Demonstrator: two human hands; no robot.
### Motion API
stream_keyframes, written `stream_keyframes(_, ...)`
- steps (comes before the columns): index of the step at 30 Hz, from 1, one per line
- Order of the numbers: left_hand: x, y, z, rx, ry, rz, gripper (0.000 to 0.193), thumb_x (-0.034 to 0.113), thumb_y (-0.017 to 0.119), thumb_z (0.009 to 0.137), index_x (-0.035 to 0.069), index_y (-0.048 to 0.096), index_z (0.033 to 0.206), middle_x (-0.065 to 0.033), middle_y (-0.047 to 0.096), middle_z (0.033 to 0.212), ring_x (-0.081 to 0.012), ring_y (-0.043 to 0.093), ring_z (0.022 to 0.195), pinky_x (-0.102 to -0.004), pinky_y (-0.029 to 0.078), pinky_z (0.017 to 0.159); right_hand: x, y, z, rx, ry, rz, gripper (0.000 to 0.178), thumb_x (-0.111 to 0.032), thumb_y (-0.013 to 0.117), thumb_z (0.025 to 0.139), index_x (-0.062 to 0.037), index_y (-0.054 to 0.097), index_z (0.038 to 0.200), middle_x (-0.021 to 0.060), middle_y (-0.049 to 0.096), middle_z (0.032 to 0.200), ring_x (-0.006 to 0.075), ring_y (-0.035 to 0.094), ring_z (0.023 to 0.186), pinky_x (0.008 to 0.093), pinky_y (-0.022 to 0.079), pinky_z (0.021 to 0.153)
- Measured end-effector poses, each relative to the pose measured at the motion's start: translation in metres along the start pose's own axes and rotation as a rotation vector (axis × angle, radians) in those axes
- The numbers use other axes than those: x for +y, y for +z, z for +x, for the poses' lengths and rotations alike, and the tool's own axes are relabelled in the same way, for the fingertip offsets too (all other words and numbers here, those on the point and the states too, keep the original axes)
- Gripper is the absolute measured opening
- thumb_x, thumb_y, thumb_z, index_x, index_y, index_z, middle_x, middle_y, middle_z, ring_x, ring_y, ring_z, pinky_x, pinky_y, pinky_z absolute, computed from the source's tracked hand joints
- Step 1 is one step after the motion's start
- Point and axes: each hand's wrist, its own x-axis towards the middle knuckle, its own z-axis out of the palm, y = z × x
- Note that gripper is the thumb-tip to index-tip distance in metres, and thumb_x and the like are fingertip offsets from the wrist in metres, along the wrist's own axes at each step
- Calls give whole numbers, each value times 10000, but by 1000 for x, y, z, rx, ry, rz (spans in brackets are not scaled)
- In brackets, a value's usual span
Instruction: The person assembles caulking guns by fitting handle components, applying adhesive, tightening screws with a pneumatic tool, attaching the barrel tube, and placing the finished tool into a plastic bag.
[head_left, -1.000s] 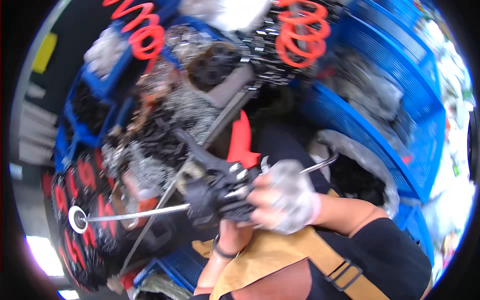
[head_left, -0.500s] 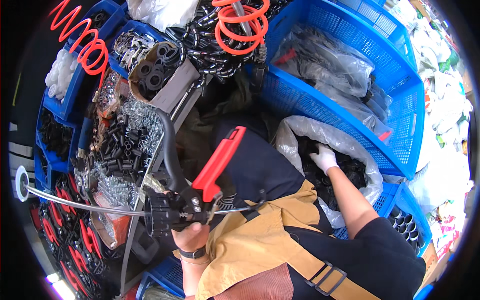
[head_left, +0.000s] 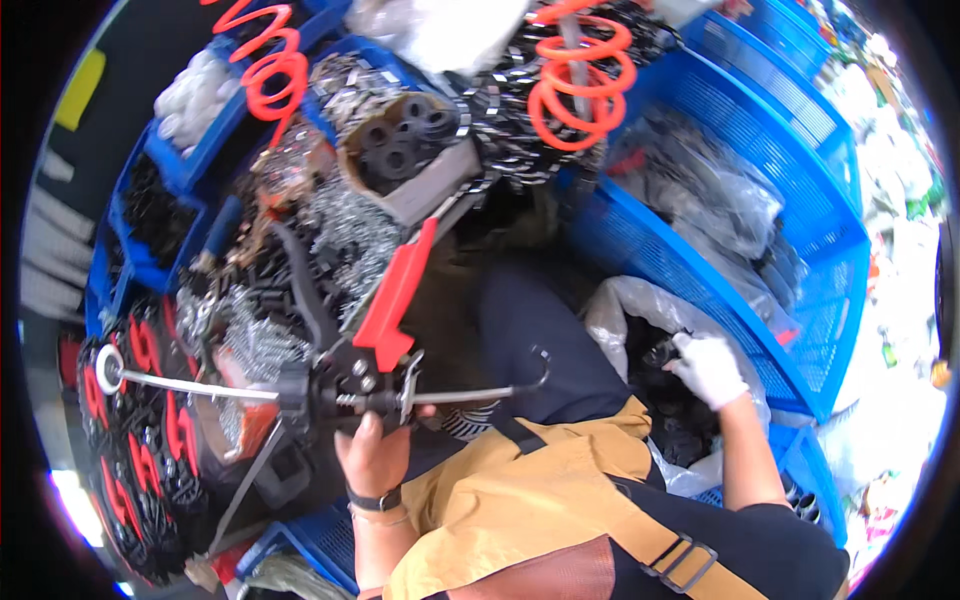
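Note:
My left hand (head_left: 375,458), bare with a dark wristband, is closed around the mechanism of a caulking gun (head_left: 352,375). This has a red trigger, a curved dark handle and a steel rod (head_left: 190,386) with a white-rimmed disc at its left end and a hook at its right end. My right hand (head_left: 710,372), in a white glove, is over a clear plastic bag (head_left: 612,312) of black parts (head_left: 685,425). Its fingers are pinched at a small dark part; its exact shape is blurred.
Blue crates (head_left: 720,245) with bagged parts stand at the right. Springs (head_left: 355,240), black sleeves and a carton of black rings (head_left: 395,150) lie at the upper left. Red coiled hoses (head_left: 580,85) hang above. Red-and-black tools (head_left: 140,440) are piled at the left.
My right hand has risen from deeper among the black parts. The caulking gun has turned slightly, its red trigger now more upright. The whole view has shifted, with the surroundings appearing further right and lower.

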Motion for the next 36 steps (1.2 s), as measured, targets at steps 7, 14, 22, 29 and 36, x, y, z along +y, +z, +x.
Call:
stream_keyframes(7, -22, 17, 30, -196, 23, -496, 763, 616, 629, 740, 123, 458, 1297, -53, 524, 1260, -270, 472, 1185, -528, 374, 981, -167, -143, 58, -241, -791, 1200, 282, -344, 679, 795, -69, 619, 812, 80, 559, 765, 203, 541, 716, 300, 421, 651)
stream_keyframes(14, -24, 29, 14, -113, 16, -391, 758, 357, 751, 744, 92, 385, 1352, -25, 473, 1315, -176, 431, 1223, -360, 312, 1052, -286, -115, 66, 669, -891, 669, 157, -141, 687, 755, -43, 565, 744, 138, 544, 780, 315, 562, 695, 369, 437, 583)
stream_keyframes(22, -15, 7, 9, 86, 89, -360, 643, 56, 774, 706, 86, 457, 1266, -6, 528, 1191, -154, 481, 1120, -323, 378, 973, -296, -75, 72, 958, -983, 652, 296, -188, 570, 841, -82, 554, 1117, 138, 531, 1098, 367, 468, 1070, 476, 347, 932)
stream_keyframes(29, 42, -55, 51, 261, -112, 245, 388, 349, 613, 865, 13, 591, 1058, -39, 653, 913, -119, 636, 758, -269, 533, 660, -199, -49, 146, 1068, -269, 1026, 397, -142, 549, 912, 11, 444, 1262, 130, 509, 1205, 242, 466, 1106, 350, 353, 970)
stream_keyframes(36, 90, -56, 57, 244, -425, 1320, 654, 593, 512, 839, -44, 640, 772, -162, 618, 582, -232, 610, 470, -313, 495, 451, -52, 41, 266, 887, 24, 879, 765, -208, 709, 774, 16, 292, 1375, 215, 414, 1310, 339, 416, 1185, 404, 384, 964)
